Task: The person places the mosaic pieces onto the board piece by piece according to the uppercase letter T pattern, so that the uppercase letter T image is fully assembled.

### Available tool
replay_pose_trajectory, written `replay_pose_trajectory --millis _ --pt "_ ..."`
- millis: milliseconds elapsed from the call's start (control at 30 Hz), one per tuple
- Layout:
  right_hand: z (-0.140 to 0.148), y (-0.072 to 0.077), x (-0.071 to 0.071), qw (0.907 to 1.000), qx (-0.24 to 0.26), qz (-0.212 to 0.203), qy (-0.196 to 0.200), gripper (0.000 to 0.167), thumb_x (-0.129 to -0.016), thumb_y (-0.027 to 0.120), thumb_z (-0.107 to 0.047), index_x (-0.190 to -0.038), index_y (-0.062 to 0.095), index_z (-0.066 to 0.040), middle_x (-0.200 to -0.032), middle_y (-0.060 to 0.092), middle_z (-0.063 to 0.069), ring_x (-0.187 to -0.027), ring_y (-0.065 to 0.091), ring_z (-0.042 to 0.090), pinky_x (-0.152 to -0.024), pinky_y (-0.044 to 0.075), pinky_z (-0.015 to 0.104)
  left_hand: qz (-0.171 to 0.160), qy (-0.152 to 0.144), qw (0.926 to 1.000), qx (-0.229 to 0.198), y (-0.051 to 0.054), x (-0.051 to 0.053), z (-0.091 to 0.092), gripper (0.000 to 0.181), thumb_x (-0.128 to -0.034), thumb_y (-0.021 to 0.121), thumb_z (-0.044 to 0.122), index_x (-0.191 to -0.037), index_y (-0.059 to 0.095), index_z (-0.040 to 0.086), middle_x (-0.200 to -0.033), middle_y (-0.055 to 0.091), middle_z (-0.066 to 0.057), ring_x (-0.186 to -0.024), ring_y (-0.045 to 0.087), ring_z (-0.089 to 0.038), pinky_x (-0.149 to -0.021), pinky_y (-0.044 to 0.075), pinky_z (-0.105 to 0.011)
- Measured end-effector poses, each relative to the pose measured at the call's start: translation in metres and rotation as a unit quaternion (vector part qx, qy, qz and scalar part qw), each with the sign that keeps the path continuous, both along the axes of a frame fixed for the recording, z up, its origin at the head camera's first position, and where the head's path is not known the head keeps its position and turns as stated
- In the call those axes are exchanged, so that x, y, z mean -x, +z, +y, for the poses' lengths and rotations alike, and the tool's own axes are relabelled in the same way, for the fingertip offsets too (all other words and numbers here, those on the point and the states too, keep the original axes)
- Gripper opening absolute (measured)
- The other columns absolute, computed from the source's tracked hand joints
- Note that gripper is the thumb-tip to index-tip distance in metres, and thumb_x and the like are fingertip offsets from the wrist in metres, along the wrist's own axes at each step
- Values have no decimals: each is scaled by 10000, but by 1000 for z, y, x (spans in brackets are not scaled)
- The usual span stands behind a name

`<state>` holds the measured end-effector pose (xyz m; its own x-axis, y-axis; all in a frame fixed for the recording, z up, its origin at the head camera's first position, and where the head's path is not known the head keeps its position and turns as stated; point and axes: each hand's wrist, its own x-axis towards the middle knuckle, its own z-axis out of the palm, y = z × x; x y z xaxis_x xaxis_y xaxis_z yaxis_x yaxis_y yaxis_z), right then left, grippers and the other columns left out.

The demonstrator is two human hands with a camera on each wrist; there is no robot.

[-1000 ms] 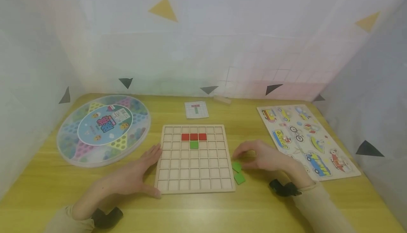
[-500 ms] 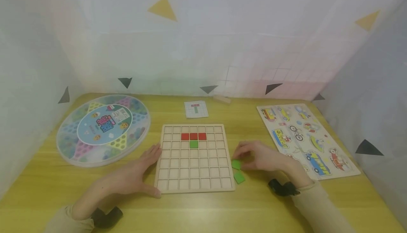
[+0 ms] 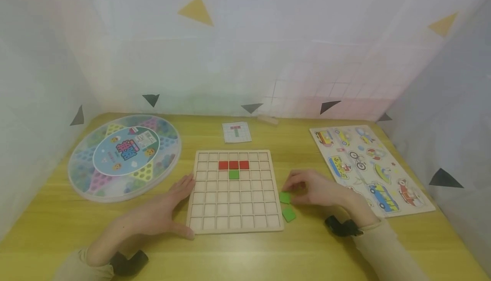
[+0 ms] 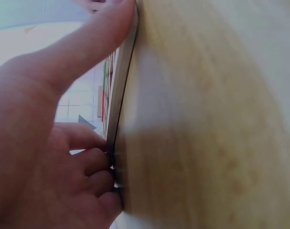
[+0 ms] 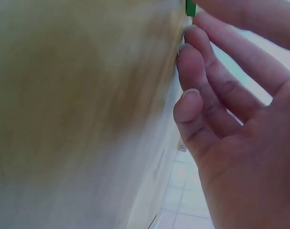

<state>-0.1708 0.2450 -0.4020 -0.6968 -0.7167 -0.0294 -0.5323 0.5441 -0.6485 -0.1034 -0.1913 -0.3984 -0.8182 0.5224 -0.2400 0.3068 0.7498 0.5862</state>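
Right hand (image 3: 318, 189), just off the right edge of the board (image 3: 210, 197): fingers are curled, and a green tile (image 3: 284, 197) is pinched, by the look of it, between thumb and finger! Whether it is lifted at all cannot be told. Over at the board's left edge, the left hand (image 3: 161, 213) is laid with fingers extended and thumb spread, the thumb set at the near corner; by that touch the board is probably being steadied.

And on the board? Three red tiles (image 3: 233, 165) are set side by side in its second row from the far edge, central columns, and one seated green tile (image 3: 234, 174) is fitted directly on the near side of the middle red. Beyond the board's far edge, a red bar and a green stem are shown on a card (image 3: 236, 132), and by that measure the red part is judged complete. The stem is judged unfinished: it is drawn longer than one square, though its squares are too small to be counted surely.

What is left, then? Two greens, both off the board: the pinched one, and a loose tile (image 3: 289, 214) lying just nearer, close beside the board's right edge. If both are meant for the stem, four of six tiles are already placed.
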Motion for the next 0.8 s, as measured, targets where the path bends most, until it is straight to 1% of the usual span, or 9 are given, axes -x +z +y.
replay_pose_trajectory --millis 167,267,467,600,800 --pt "2 -2 0 9997 36 205 -87 190 -858 770 -129 -1019 759 -229 -993 667 -90 -887 606 97 -802 531 262 15 16 10000 -14 -2 -1 1 1279 -657 792 675 -1598 169 72 -1685 -7 -72 -1546 32 -321 -1222 164 -532" --pt "1 -2 -1 9997 11 220 -71 185 -855 780 -154 -1021 759 -234 -994 668 -93 -891 610 99 -806 532 263 49 10 10000 -28 -2 -1 1 1279 -657 790 678 -1598 173 70 -1685 -3 -76 -1545 35 -326 -1221 168 -535" --pt "0 -1 -1 9998 -78 42 -181 216 -811 828 -200 -1010 759 -251 -989 665 -103 -900 600 108 -818 522 269 58 39 10000 5 -2 -1 1 1281 -654 791 682 -1599 173 78 -1686 1 -72 -1544 44 -329 -1219 175 -539" --pt "0 -3 1 9997 -100 1 -224 198 -815 828 -200 -995 760 -246 -982 662 -100 -905 597 105 -829 524 271 66 33 10000 11 -1 -1 0 1277 -657 787 687 -1601 171 85 -1686 6 -75 -1545 48 -334 -1216 177 -546" --pt "0 -5 3 9993 -169 -45 -336 181 -809 836 -244 -969 759 -278 -963 657 -131 -891 598 79 -825 529 256 59 -33 9999 -95 0 -1 0 1270 -672 775 687 -1597 171 61 -1686 6 -104 -1542 42 -362 -1210 174 -571"
